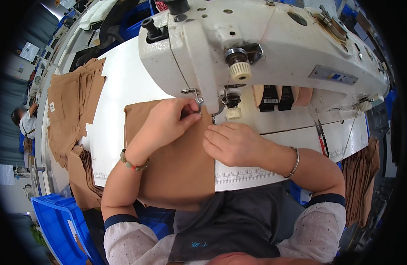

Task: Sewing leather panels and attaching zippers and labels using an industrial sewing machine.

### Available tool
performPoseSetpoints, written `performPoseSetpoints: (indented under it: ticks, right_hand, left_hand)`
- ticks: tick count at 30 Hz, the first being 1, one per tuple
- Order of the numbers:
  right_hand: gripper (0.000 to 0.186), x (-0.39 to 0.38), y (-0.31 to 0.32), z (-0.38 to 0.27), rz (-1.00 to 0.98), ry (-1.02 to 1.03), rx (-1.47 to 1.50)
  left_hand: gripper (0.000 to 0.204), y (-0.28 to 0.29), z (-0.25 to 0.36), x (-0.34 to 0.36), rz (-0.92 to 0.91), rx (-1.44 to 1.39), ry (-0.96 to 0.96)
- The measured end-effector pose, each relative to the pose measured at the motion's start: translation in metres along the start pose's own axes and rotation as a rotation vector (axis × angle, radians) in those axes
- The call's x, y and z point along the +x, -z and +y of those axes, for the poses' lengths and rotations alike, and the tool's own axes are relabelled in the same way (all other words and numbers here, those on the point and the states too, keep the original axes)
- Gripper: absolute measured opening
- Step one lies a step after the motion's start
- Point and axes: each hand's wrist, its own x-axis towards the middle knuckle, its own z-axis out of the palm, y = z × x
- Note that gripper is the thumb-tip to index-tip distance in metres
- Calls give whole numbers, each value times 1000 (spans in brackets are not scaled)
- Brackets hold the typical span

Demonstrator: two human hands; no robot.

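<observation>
A brown fabric piece (177, 168) lies under the head of a white sewing machine (181, 53) and drapes over the table's near edge onto my lap. My left hand (166, 121) rests over its upper part, thumb and forefinger pinched beside the needle area. What sits between those fingertips is too small to make out. At the fabric's right edge, just below the presser foot, my right hand (234, 143) is closed, with its fingertips on that edge. The needle and the stitching point are mostly hidden by the machine head and my fingers.
Stacked brown fabric pieces (73, 101) lie on the left, with more hanging at the right (362, 185). Red-and-black-handled thread snips (321, 139) lie right of my right hand. A printed ruler strip (243, 174) runs along the table's front. A blue bin (62, 225) stands lower left.
</observation>
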Motion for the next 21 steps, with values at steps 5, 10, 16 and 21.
performPoseSetpoints:
  ticks: [5,10,16,21]
  right_hand:
    - [17,0,-2,0,7,-17,12]
    - [14,4,-8,4,188,21,-20]
    - [13,3,-3,6,161,7,-8]
    - [20,-1,5,5,-31,-40,-11]
  left_hand:
    - [15,-4,-2,0,46,36,-27]
    - [14,0,7,3,5,74,35]
    - [14,-2,8,6,33,34,29]
    - [13,-5,6,7,72,19,21]
